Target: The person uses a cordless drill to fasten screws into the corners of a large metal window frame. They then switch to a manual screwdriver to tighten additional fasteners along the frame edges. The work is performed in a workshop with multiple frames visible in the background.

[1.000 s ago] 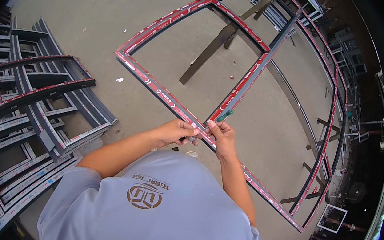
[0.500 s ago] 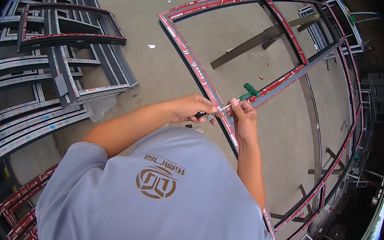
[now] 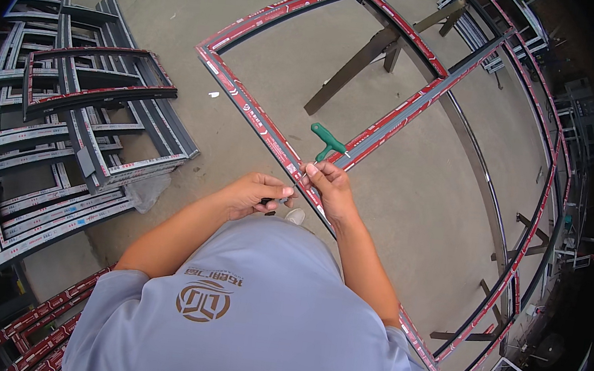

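My right hand (image 3: 334, 191) is closed around the shaft of a T-handle hex key with a green grip (image 3: 329, 142). The grip points up and away from me, above the near bar of a large window frame (image 3: 263, 130) wrapped in red and white film. Just left of it, my left hand (image 3: 246, 193) pinches a small dark and silvery fitting (image 3: 279, 201), mostly covered by the fingers. The hands are close together by that bar. The key's tip is hidden behind the right fingers, so whether it meets the fitting cannot be told.
Grey frames with white film (image 3: 54, 194) are stacked at the left, a red-filmed frame (image 3: 103, 90) on top. Clear plastic (image 3: 148, 190) hangs by the stack. A brown support beam (image 3: 350, 74) shows through the large frame. More red-filmed frames (image 3: 39, 325) lie at lower left.
The hex key's grip has swung from pointing right to pointing up and away. Both hands have shifted left and slightly down in the picture, and the whole view has shifted too.
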`<act>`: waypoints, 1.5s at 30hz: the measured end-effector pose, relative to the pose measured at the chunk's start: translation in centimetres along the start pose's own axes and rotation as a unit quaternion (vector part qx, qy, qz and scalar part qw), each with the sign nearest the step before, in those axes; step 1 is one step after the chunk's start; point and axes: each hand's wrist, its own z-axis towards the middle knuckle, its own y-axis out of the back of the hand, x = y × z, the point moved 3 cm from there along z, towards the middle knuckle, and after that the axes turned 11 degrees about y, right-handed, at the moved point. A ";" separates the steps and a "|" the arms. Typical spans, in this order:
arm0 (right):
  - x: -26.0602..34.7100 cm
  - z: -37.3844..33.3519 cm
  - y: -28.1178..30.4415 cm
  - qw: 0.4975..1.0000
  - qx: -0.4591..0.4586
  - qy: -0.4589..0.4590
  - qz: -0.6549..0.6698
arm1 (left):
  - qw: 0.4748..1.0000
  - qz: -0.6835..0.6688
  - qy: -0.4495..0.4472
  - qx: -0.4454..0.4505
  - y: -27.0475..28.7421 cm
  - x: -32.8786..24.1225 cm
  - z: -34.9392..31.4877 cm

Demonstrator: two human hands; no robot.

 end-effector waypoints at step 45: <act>-4.5 -33.3 19.2 0.910 -0.357 0.020 0.210 | 0.662 0.525 -0.305 -0.439 -2.6 1.5 21.7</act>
